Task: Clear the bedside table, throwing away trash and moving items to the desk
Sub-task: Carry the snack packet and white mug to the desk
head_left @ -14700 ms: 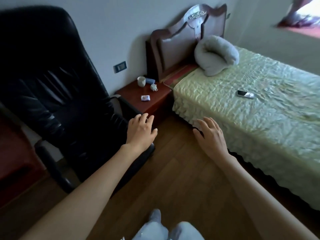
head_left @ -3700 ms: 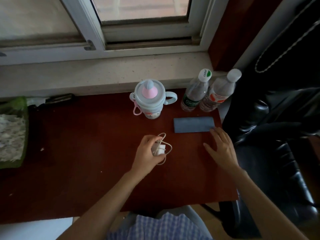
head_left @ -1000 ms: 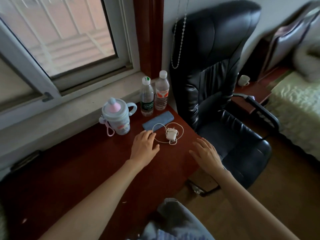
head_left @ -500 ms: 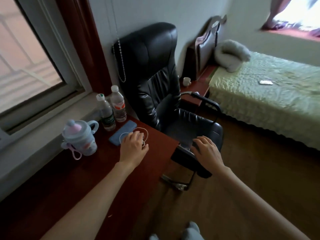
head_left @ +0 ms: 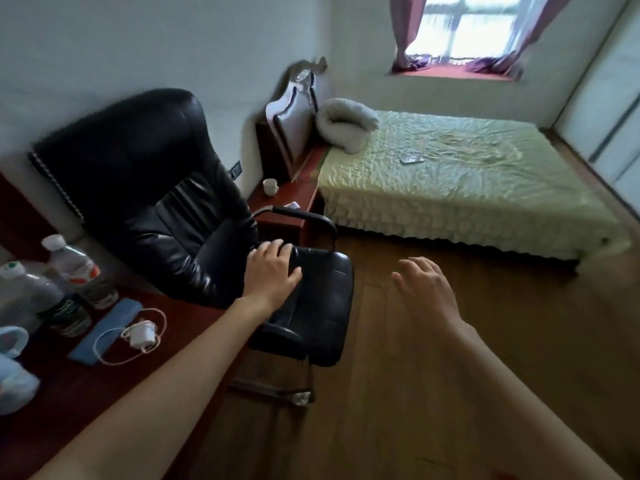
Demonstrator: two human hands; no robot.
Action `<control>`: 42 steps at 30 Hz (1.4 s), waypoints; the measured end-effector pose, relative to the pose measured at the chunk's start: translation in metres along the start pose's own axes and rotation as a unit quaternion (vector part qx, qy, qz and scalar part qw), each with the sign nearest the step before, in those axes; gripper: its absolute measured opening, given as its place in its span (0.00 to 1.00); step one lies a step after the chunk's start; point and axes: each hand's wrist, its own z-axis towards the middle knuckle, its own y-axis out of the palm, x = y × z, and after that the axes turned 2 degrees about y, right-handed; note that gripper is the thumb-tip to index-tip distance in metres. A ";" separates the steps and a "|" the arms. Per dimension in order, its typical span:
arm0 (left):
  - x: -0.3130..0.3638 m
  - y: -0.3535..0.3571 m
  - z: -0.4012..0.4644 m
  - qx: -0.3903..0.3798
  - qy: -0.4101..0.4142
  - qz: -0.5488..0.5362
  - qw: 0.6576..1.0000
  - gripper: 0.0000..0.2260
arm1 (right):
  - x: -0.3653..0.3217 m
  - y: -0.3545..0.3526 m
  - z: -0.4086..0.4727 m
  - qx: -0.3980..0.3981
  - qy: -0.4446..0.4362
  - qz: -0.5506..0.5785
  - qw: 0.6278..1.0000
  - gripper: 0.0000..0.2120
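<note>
The red wooden bedside table (head_left: 294, 197) stands between the chair and the bed. On it sit a white cup (head_left: 270, 186) and a small light object (head_left: 293, 204), partly hidden by the chair's armrest. The white charger with its coiled cable (head_left: 141, 335) lies on the red desk (head_left: 86, 372), beside a blue flat case (head_left: 104, 332). My left hand (head_left: 272, 271) is empty, fingers straight, over the chair seat. My right hand (head_left: 426, 289) hangs empty with fingers spread above the floor.
A black leather office chair (head_left: 166, 209) stands between the desk and the bedside table. Two water bottles (head_left: 74, 268) and a child's cup (head_left: 12, 372) stand at the desk's left. The bed (head_left: 467, 188) with a phone (head_left: 412, 158) fills the right. Wooden floor (head_left: 485, 341) lies ahead.
My view has swung right, away from the desk toward the bed. My left hand left the charger on the desk and now reaches over the chair seat. My right hand moved off the armrest.
</note>
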 end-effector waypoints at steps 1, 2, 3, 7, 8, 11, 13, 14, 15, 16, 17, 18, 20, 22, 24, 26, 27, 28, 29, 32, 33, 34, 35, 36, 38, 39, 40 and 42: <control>0.022 0.003 0.012 0.001 0.011 0.000 1.000 0.25 | 0.021 -0.010 0.003 -0.015 0.038 0.010 0.999 0.15; 0.043 0.006 0.022 0.003 0.021 -0.002 1.000 0.25 | 0.042 -0.018 0.005 -0.022 0.068 0.016 0.997 0.18; 0.064 0.009 0.032 0.004 0.028 -0.006 1.000 0.25 | 0.064 -0.026 0.007 -0.019 0.081 0.015 0.996 0.20; 0.139 0.027 0.059 -0.004 0.053 -0.015 0.998 0.25 | 0.128 -0.059 0.017 -0.016 0.098 -0.012 0.995 0.21; 0.155 0.031 0.066 -0.012 0.060 -0.016 0.998 0.25 | 0.140 -0.065 0.020 -0.019 0.107 -0.016 0.994 0.22; 0.193 0.042 0.091 -0.026 0.079 -0.015 0.996 0.25 | 0.174 -0.079 0.030 -0.017 0.134 -0.009 0.991 0.22; 0.210 0.049 0.111 -0.031 0.085 -0.016 0.996 0.25 | 0.196 -0.082 0.039 -0.008 0.144 -0.008 0.990 0.22; 0.216 0.053 0.122 -0.032 0.088 -0.015 0.995 0.25 | 0.206 -0.082 0.045 -0.004 0.148 -0.007 0.989 0.22; 0.221 0.057 0.133 -0.034 0.090 -0.013 0.995 0.25 | 0.216 -0.082 0.051 -0.003 0.154 -0.009 0.988 0.22; 0.226 0.062 0.145 -0.036 0.092 -0.011 0.995 0.25 | 0.226 -0.080 0.059 -0.004 0.158 -0.011 0.987 0.22; 0.230 0.068 0.157 -0.039 0.092 -0.009 0.995 0.25 | 0.235 -0.078 0.068 -0.006 0.161 -0.014 0.987 0.23; 0.234 0.074 0.170 -0.040 0.091 -0.009 0.995 0.25 | 0.244 -0.075 0.078 -0.008 0.163 -0.018 0.986 0.23; 0.242 0.088 0.199 -0.042 0.089 -0.014 0.995 0.25 | 0.262 -0.069 0.105 -0.012 0.163 -0.024 0.986 0.23; 0.249 0.103 0.232 -0.043 0.086 -0.022 0.995 0.25 | 0.278 -0.062 0.138 -0.015 0.159 -0.030 0.987 0.23; 0.254 0.115 0.266 -0.045 0.080 -0.029 0.995 0.25 | 0.292 -0.055 0.175 -0.014 0.150 -0.033 0.988 0.22; 0.256 0.126 0.300 -0.047 0.070 -0.036 0.996 0.25 | 0.304 -0.048 0.213 -0.014 0.138 -0.038 0.990 0.22; 0.256 0.130 0.316 -0.047 0.064 -0.039 0.996 0.25 | 0.309 -0.045 0.231 -0.016 0.133 -0.042 0.990 0.22; 0.256 0.134 0.332 -0.048 0.060 -0.039 0.996 0.25 | 0.314 -0.041 0.248 -0.016 0.131 -0.043 0.990 0.22; 0.255 0.138 0.347 -0.048 0.057 -0.036 0.997 0.25 | 0.319 -0.037 0.264 -0.016 0.128 -0.043 0.991 0.22; 0.250 0.149 0.388 -0.050 0.041 -0.030 0.997 0.25 | 0.334 -0.021 0.306 -0.024 0.118 -0.043 0.992 0.22; 0.248 0.152 0.398 -0.053 0.036 -0.030 0.998 0.25 | 0.338 -0.015 0.318 -0.033 0.114 -0.043 0.992 0.23; 0.245 0.157 0.409 -0.051 0.032 -0.030 0.998 0.25 | 0.343 -0.007 0.330 -0.043 0.110 -0.041 0.992 0.23; 0.242 0.163 0.419 -0.047 0.028 -0.027 0.998 0.25 | 0.347 0.001 0.342 -0.052 0.105 -0.040 0.992 0.23; 0.239 0.170 0.430 -0.046 0.022 -0.025 0.998 0.25 | 0.353 0.009 0.356 -0.060 0.100 -0.039 0.992 0.23; 0.235 0.183 0.450 -0.054 0.003 -0.022 0.998 0.25 | 0.363 0.025 0.387 -0.074 0.089 -0.033 0.993 0.23; 0.233 0.190 0.461 -0.059 -0.006 -0.019 0.998 0.25 | 0.368 0.034 0.404 -0.082 0.079 -0.029 0.993 0.23; 0.231 0.198 0.473 -0.063 -0.014 -0.014 0.998 0.25 | 0.374 0.042 0.421 -0.089 0.067 -0.026 0.993 0.23; 0.227 0.212 0.501 -0.069 -0.032 -0.005 0.997 0.25 | 0.384 0.058 0.460 -0.100 0.046 -0.025 0.994 0.23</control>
